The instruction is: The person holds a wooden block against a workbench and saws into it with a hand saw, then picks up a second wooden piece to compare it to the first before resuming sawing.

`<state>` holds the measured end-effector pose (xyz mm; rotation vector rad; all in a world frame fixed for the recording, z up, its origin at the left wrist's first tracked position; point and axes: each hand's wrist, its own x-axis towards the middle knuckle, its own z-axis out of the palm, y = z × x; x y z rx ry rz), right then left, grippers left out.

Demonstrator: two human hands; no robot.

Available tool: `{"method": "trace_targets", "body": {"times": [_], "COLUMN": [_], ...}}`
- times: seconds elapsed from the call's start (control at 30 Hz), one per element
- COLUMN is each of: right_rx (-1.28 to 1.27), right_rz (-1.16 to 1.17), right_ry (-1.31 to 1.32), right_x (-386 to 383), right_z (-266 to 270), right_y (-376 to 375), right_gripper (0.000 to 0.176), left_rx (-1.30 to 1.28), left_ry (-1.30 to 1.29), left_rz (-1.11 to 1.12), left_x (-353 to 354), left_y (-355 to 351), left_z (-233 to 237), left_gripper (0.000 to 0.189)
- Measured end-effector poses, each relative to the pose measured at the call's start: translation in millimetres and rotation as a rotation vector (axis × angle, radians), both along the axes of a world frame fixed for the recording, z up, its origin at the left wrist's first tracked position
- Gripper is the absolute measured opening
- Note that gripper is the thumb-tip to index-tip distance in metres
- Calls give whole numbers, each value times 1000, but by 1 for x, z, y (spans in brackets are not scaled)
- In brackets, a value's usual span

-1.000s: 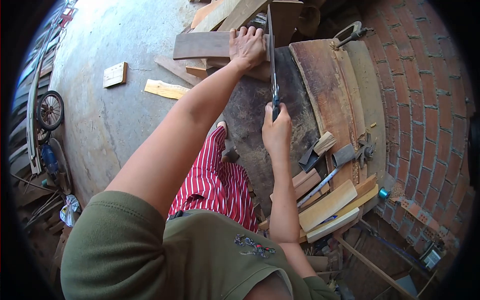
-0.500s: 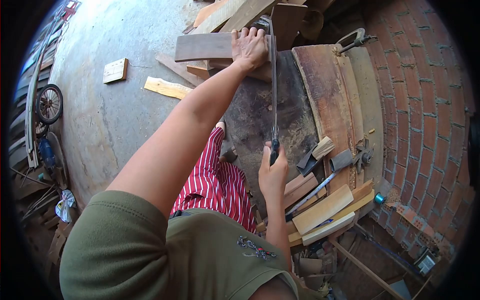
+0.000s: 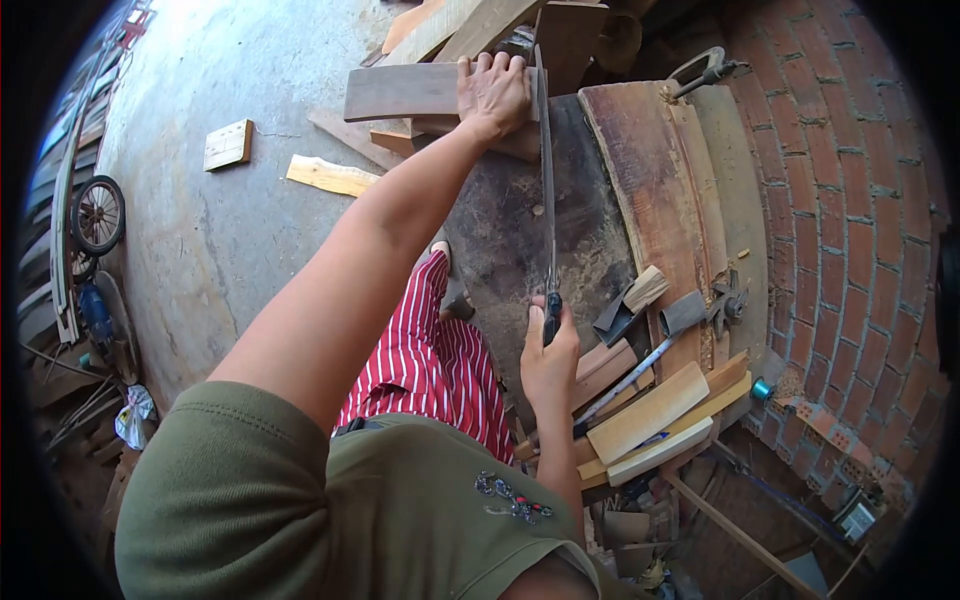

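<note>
My left hand (image 3: pixel 494 95) presses down with spread fingers on a brown wooden board (image 3: pixel 400 93) near its right end. My right hand (image 3: pixel 551 345) is wrapped round the dark handle of a hand saw (image 3: pixel 547 200). The saw's long thin blade points away from me and crosses at the board's right end, just beside my left hand. Other wood pieces lie under the board, partly hidden by it.
At the right a thick plank (image 3: pixel 645 170) lies on the bench, with a clamp (image 3: pixel 712 72) at its far end. A hammer (image 3: pixel 683 313) and wood offcuts (image 3: pixel 648 412) lie nearer. A brick wall (image 3: pixel 840 200) stands at the right.
My right hand and the saw's handle have shifted slightly toward me. My left hand still presses on the board; the whole view has moved a little.
</note>
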<state>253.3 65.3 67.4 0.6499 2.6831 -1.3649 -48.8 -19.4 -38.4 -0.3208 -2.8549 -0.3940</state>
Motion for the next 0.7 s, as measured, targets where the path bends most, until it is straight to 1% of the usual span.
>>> {"method": "trace_targets", "body": {"times": [0.03, 0.1, 0.13, 0.17, 0.2, 0.27, 0.3, 0.33, 0.37, 0.4, 0.43, 0.47, 0.5, 0.53, 0.57, 0.63, 0.67, 0.7], "right_rx": [-15, 29, 77, 65, 63, -25, -23, -15, -9, -57, -104, -55, -6, -25, 26, -10, -40, -8], "right_rz": [-8, 28, 50, 44, 41, 14, -6, -25, -18, -36, -62, -22, 22, 3, 34, 13, -2, -11], "right_ry": [-21, 43, 128, 134, 139, 40, -21, -84, -78, -76, -78, -39, 5, -16, 75, 51, 18, 30], "right_x": [-10, -79, -109, -122, -121, -75, -42, -12, -2, 5, 8, -10, -48, -84, -110, -101, -85, -50], "right_z": [-2, -25, -41, -47, -44, -27, -14, -3, 2, 6, 9, -1, -14, -16, -34, -29, -23, -20], "right_y": [3, 0, -1, 0, 0, -5, -10, -10, -7, -6, -5, -1, 3, -1, -1, -3, -5, -10], "right_gripper": [24, 25, 26, 26, 26, 27, 28, 28, 28, 28, 29, 29, 29, 30, 29, 29, 28, 26], "left_rx": [18, 22, 4, -12, -13, 42, 6, 19, 27, 27, 9, 11, 12, 3, -10, 15, 19, 31], "left_ry": [22, 58, 23, -8, -3, -10, -24, -15, -3, 8, -5, -2, 15, 32, 31, 9, 16, 5], "left_rz": [-6, -8, 21, 49, 46, -70, -15, -6, -6, -10, -9, -16, -16, -10, -11, 2, -38, -29], "left_x": [1, -4, -2, -3, -11, -2, -3, -4, -3, -2, -1, 0, 0, -1, 0, -4, -4, -6], "left_y": [1, 0, 1, 0, -1, -4, -2, 0, 0, -2, -2, 0, 2, -2, -7, -4, -4, -5], "left_z": [-3, -1, 0, 2, 5, 0, 3, 4, 2, 2, 4, 3, 1, -1, -2, 0, 1, -2], "left_gripper": [32, 32, 33, 33, 33, 34, 33, 33, 33, 33, 32, 32, 32, 32, 32, 32, 33, 31]}}
